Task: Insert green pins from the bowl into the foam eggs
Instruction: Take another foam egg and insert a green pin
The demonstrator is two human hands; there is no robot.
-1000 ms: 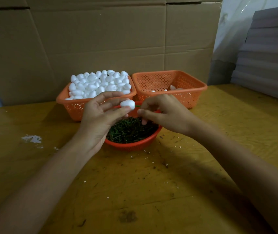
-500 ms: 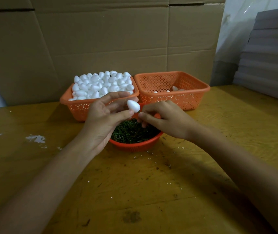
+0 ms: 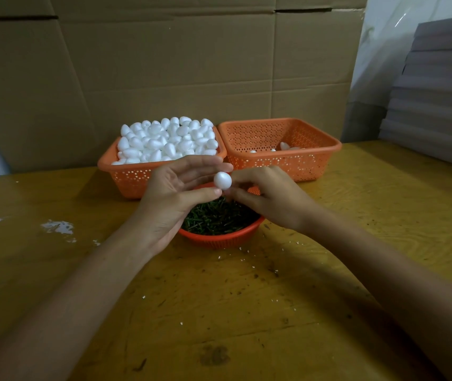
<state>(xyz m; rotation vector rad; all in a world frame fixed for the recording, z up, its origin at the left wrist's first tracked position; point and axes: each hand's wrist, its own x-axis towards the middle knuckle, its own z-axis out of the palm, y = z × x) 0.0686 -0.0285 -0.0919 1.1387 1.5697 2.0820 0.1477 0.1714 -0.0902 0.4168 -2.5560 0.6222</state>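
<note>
On my feed the far-left orange basket (image 3: 128,177) is heaped with white foam eggs (image 3: 164,141). The right basket (image 3: 288,163), touching it, holds only a few eggs (image 3: 285,146) on its floor. Nearer, a round red bowl (image 3: 219,239) is filled with green pins (image 3: 219,215).

Above the bowl, the left hand (image 3: 169,199) pinches one held egg (image 3: 222,180) between thumb below and fingertips above. The right hand (image 3: 271,196) has its fingers curled, with the tips bunched against the egg's right side. I cannot tell whether a pin sits between them.

Everything stands on a scuffed yellow wooden table (image 3: 219,312) speckled with white crumbs (image 3: 57,226). Cardboard sheets (image 3: 164,64) form the far wall, and grey boards (image 3: 439,92) are stacked at the far right.
</note>
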